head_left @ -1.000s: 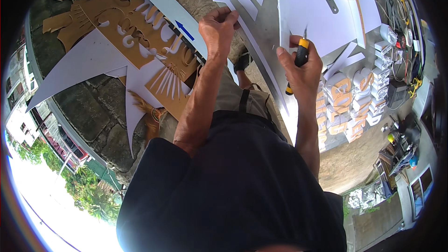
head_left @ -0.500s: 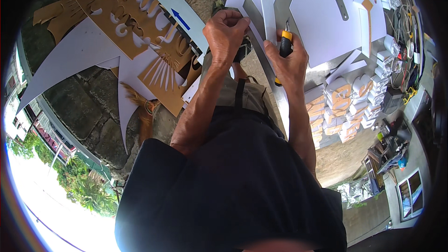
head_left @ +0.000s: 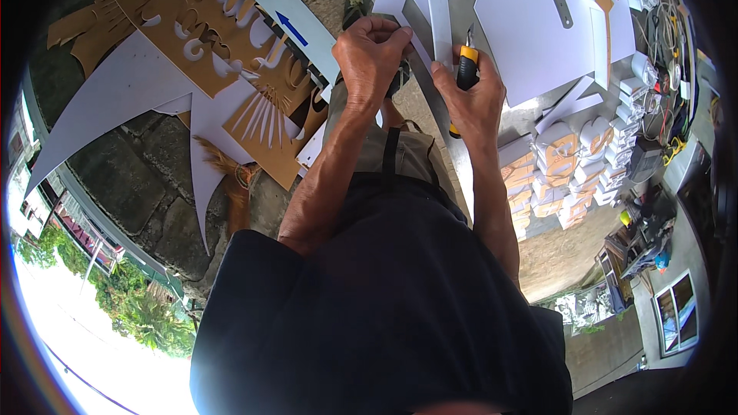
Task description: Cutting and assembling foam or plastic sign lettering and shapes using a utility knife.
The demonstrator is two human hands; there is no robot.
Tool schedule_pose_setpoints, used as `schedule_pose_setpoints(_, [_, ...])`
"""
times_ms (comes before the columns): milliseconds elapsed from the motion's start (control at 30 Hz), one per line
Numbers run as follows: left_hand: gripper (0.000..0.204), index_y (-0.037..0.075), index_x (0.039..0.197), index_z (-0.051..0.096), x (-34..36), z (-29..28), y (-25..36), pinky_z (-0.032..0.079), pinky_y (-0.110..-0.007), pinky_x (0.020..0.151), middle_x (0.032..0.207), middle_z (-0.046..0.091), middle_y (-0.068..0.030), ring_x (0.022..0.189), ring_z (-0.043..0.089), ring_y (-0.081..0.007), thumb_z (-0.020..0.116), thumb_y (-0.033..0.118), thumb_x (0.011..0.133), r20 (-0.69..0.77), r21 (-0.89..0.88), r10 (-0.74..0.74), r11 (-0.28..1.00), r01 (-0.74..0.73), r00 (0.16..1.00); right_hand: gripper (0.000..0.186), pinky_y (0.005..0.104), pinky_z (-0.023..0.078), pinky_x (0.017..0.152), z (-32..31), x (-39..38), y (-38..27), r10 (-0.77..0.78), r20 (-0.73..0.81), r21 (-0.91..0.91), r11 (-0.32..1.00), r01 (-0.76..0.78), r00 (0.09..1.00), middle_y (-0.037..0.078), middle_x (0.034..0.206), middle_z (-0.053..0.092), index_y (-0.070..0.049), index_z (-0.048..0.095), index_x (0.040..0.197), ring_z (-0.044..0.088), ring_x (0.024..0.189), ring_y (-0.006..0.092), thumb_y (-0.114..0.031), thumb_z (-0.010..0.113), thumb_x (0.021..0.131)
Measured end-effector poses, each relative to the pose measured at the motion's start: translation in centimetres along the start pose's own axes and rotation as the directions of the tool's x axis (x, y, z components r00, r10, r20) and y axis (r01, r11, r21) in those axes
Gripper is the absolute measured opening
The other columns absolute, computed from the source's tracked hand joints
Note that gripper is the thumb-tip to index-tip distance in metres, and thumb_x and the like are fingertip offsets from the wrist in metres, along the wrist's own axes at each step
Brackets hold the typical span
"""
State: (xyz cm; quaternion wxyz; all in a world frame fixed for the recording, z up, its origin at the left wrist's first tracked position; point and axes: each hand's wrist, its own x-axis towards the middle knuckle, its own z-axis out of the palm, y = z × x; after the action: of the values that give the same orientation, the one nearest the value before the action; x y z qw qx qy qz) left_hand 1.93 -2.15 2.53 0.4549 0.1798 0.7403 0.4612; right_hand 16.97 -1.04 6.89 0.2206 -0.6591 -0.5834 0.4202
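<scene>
- Right hand (head_left: 470,94): closed around a black-and-yellow knife (head_left: 467,71), blade bare and pointing away from the body. A narrow white strip (head_left: 439,19) rises from beside the thumb, apparently gripped too.
- Left hand (head_left: 370,54): fingertips drawn together near an angular white piece (head_left: 390,2); whether they pinch anything, I cannot tell.
- The step looks like handling the strip with the knife at the ready; moving on calls for care around that blade.
- Beyond, on the grey tabletop (head_left: 464,6): a white sheet (head_left: 530,46), cut off above, and chunky letters (head_left: 557,155), hard to make out.
- Fingers hide the strip's lower end.
</scene>
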Motion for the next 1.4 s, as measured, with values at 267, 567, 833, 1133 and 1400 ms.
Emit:
schedule_pose_setpoints(267, [0.020,-0.001,0.095,0.072,-0.3,-1.1,0.7,0.056,-0.031,0.061,0.077,0.073,-0.0100,0.064,0.069,-0.0169,0.079,0.010,0.080,0.068,0.320,0.134,0.936,-0.149,0.989,0.039,0.0397,0.047,0.062,1.7,-0.1,1.2,0.028,-0.052,0.035,0.999,-0.026,0.998,0.011,0.077,0.057,0.003,0.060,0.091,0.055,0.063,0.0234,-0.026,0.080,0.077])
schedule_pose_setpoints(567, [0.060,0.020,0.127,0.067,6.5,-4.4,0.6,0.040,-0.046,0.100,0.120,0.062,0.0000,0.112,0.055,-0.0266,0.082,0.019,0.069,0.548,0.473,0.683,0.223,-0.852,0.483,0.041,0.0389,0.048,0.063,3.2,-0.6,0.7,0.076,-0.157,0.082,0.995,-0.064,0.985,0.013,0.083,0.059,0.004,0.061,0.098,0.058,0.065,0.0240,-0.023,0.082,0.076])
schedule_pose_setpoints(833, [0.045,0.025,0.114,0.075,7.1,-4.6,1.0,0.038,-0.045,0.100,0.118,0.061,0.0041,0.111,0.051,-0.0261,0.084,0.024,0.070,0.622,0.456,0.638,0.176,-0.873,0.454,0.042,0.0393,0.053,0.066,4.9,-0.3,-1.1,0.073,-0.259,-0.022,0.996,-0.081,0.963,0.015,0.090,0.061,0.005,0.061,0.104,0.065,0.071,0.0272,-0.017,0.083,0.076])
schedule_pose_setpoints(1133, [0.048,0.017,0.112,0.074,9.0,-5.0,1.7,0.046,-0.043,0.092,0.117,0.062,-0.0010,0.107,0.053,-0.0291,0.085,0.012,0.066,0.566,0.383,0.649,0.339,-0.859,0.508,0.046,0.0443,0.055,0.068,7.8,-0.1,-2.1,-0.056,-0.231,-0.030,0.998,0.050,0.971,0.019,0.101,0.059,0.002,0.059,0.110,0.067,0.080,0.0370,-0.017,0.082,0.076])
schedule_pose_setpoints(1400, [0.061,0.012,0.136,0.060,9.8,-6.2,1.3,0.053,-0.040,0.088,0.119,0.066,-0.0076,0.108,0.059,-0.0294,0.080,0.007,0.079,0.541,0.190,0.588,0.611,-0.769,0.601,0.046,0.0429,0.055,0.055,10.3,-0.1,-1.8,-0.170,-0.282,-0.217,0.970,0.110,0.944,0.015,0.100,0.057,-0.003,0.056,0.110,0.067,0.066,0.0327,-0.024,0.081,0.077])
